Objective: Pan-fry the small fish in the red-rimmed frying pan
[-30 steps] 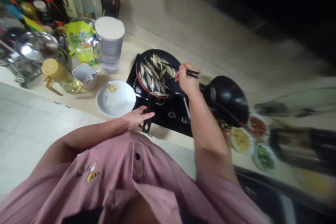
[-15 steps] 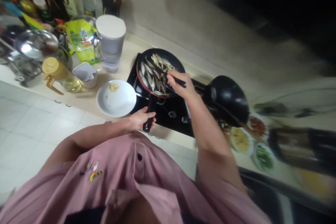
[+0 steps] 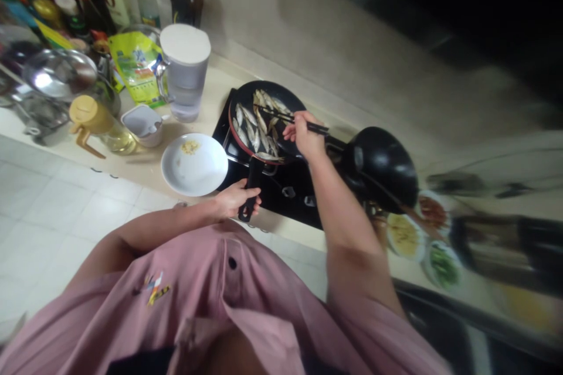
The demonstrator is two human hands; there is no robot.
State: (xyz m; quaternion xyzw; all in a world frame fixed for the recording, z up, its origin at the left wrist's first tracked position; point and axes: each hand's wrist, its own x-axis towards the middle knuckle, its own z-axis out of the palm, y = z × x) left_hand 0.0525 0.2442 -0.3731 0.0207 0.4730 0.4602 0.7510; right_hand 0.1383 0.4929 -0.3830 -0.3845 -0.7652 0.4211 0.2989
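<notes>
A black frying pan (image 3: 281,92) with a red outer side sits on the stove (image 3: 290,193). Several small silvery fish (image 3: 251,129) lie in it, mostly in its left and middle part. My left hand (image 3: 235,198) is wrapped round the pan's black handle (image 3: 254,173), close to my body. In my right hand (image 3: 305,133) are black chopsticks (image 3: 281,115), held over the right side of the pan. Their tips point left, at the fish in the upper middle; whether they touch one I cannot tell.
Left of the pan, a white plate (image 3: 196,179) holds yellowish chopped bits. Behind it stand a water pitcher (image 3: 187,70), a white cup (image 3: 143,126) and an oil jug (image 3: 103,126). A black wok (image 3: 380,167) and several filled bowls (image 3: 404,237) stand to the right.
My right hand has shifted a little right and up, and the chopsticks lie flatter, tips nearer the upper fish. One fish near the tips seems turned. My left hand stays on the handle.
</notes>
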